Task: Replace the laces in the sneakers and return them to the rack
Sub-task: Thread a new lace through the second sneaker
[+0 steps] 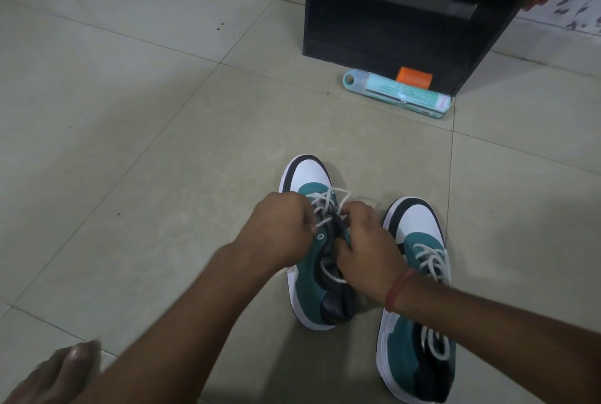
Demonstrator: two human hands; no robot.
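Two teal, white and black sneakers stand side by side on the tiled floor, toes pointing away from me. The left sneaker point(309, 286) has a white lace point(328, 200) threaded through its front eyelets only. My left hand point(279, 231) pinches one end of that lace at the shoe's left side. My right hand point(367, 247) grips the other side of the lace over the tongue. The right sneaker point(413, 332) is laced in white, and my right forearm crosses over it.
A black shoe rack point(390, 13) stands at the back, its lower shelf dark. A teal packet with an orange block point(398, 89) lies on the floor at its foot. My bare foot point(55, 374) shows at the bottom left. A flowered cloth hangs at the top right.
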